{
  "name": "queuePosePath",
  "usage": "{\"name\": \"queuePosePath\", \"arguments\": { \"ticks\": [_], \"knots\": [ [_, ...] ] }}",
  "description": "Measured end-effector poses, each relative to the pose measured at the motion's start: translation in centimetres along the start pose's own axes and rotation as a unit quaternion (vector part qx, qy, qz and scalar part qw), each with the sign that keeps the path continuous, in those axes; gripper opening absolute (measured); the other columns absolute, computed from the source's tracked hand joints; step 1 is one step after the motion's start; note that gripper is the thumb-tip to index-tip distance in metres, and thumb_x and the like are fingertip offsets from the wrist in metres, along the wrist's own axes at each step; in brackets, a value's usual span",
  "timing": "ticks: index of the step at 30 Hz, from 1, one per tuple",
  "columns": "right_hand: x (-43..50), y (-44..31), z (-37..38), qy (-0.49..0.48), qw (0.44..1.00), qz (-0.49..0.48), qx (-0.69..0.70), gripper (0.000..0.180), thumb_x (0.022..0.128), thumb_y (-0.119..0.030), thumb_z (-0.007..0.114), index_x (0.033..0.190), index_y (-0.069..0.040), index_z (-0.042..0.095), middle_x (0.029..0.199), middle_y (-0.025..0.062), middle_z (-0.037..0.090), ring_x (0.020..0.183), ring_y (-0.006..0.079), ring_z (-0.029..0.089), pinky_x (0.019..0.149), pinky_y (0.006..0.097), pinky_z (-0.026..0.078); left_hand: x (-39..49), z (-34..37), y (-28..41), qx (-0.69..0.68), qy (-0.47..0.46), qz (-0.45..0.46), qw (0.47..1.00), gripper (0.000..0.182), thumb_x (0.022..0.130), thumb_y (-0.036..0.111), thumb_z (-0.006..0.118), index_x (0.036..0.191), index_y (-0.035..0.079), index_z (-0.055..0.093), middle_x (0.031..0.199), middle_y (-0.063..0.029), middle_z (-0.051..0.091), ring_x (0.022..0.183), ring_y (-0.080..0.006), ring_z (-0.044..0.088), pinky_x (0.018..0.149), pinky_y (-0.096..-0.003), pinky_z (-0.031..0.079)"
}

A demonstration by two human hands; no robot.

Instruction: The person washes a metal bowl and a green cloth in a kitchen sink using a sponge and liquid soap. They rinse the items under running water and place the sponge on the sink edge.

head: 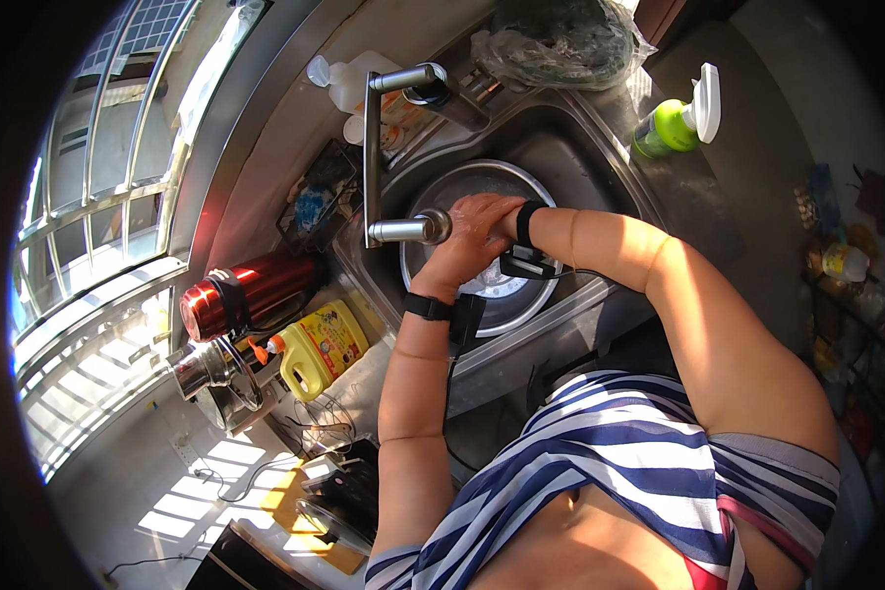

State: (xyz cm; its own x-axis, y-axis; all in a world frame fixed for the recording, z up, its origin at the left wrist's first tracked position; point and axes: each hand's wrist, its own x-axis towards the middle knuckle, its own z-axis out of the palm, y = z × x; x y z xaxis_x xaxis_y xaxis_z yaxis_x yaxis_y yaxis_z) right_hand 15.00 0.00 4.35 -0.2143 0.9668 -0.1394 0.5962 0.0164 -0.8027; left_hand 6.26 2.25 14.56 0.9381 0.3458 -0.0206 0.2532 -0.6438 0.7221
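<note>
My left hand (472,232) lies below the spout end of the metal faucet (372,162), over a round stainless steel basin (535,306) in the sink (590,162). My right hand (510,220) meets it from the other side, its fingers against the back of my left hand. The skin of my left hand looks wet. Most of my right hand's fingers are hidden, and I cannot tell whether anything is between the palms. Black straps with small devices and cables are on both wrists. Some water appears to be in the basin.
A green spray bottle (667,129) stands right of the sink; a clear plastic bag (560,44) lies behind it. To the left are a wire rack (339,177) with a blue scrubber, a red vacuum flask (251,291) and a yellow detergent jug (324,350). White bottles (365,77) stand behind the faucet.
</note>
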Motion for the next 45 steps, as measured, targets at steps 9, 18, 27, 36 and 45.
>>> {"name": "queuePosePath", "arguments": {
  "ticks": [9, 18, 27, 36, 45],
  "knots": [
    [0.0, -2.7, -0.2, -0.015, 0.997, -0.012, -0.081, 0.029, 0.082, -0.027, 0.057, 0.104, -0.008, 0.058, 0.114, 0.0134, 0.057, 0.101, 0.0274, 0.056, 0.085, 0.0382, 0.046, 0.7, 1.5, 1.9, 0.098, 0.005, 0.002, 0.995, 0.046, 0.063, -0.005, 0.062, 0.107, 0.005, 0.054, 0.095, -0.0149, 0.061, 0.096, -0.0355, 0.056, 0.087, -0.0428, 0.043],
    [0.8, -2.0, -1.2, 0.076, 0.994, 0.003, 0.073, 0.034, 0.078, -0.028, 0.059, 0.104, -0.006, 0.055, 0.106, 0.0162, 0.058, 0.098, 0.0275, 0.056, 0.084, 0.0388, 0.045, 0.1, 3.2, 0.4, 0.165, 0.124, 0.012, 0.978, 0.041, 0.062, 0.000, 0.063, 0.102, 0.005, 0.055, 0.095, -0.0126, 0.058, 0.096, -0.0321, 0.055, 0.091, -0.0400, 0.040],
    [0.5, -1.1, -0.6, -0.093, 0.993, 0.053, -0.056, 0.032, 0.079, -0.031, 0.060, 0.099, -0.006, 0.056, 0.110, 0.0162, 0.056, 0.107, 0.0329, 0.052, 0.090, 0.0386, 0.043, -0.2, 3.9, -2.6, 0.247, 0.181, 0.078, 0.949, 0.035, 0.065, 0.005, 0.062, 0.099, 0.008, 0.056, 0.093, -0.0096, 0.060, 0.094, -0.0313, 0.056, 0.087, -0.0435, 0.041],
    [0.8, 1.9, 3.1, 0.157, 0.980, -0.126, 0.010, 0.026, 0.079, -0.021, 0.057, 0.101, -0.007, 0.059, 0.103, 0.0126, 0.062, 0.097, 0.0257, 0.058, 0.085, 0.0356, 0.046, -0.8, 3.0, -1.0, 0.171, 0.128, 0.017, 0.977, 0.034, 0.067, 0.006, 0.064, 0.099, 0.012, 0.057, 0.089, -0.0083, 0.063, 0.089, -0.0296, 0.060, 0.081, -0.0426, 0.043],
    [0.8, -0.3, 2.6, 0.091, 0.989, -0.017, 0.116, 0.026, 0.080, -0.019, 0.058, 0.103, -0.007, 0.059, 0.105, 0.0133, 0.061, 0.099, 0.0261, 0.058, 0.085, 0.0349, 0.046, 0.5, 0.4, 0.2, 0.118, 0.000, -0.038, 0.992, 0.036, 0.062, 0.019, 0.073, 0.094, 0.011, 0.056, 0.074, -0.0107, 0.063, 0.076, -0.0310, 0.062, 0.073, -0.0438, 0.047]
  ]
}}
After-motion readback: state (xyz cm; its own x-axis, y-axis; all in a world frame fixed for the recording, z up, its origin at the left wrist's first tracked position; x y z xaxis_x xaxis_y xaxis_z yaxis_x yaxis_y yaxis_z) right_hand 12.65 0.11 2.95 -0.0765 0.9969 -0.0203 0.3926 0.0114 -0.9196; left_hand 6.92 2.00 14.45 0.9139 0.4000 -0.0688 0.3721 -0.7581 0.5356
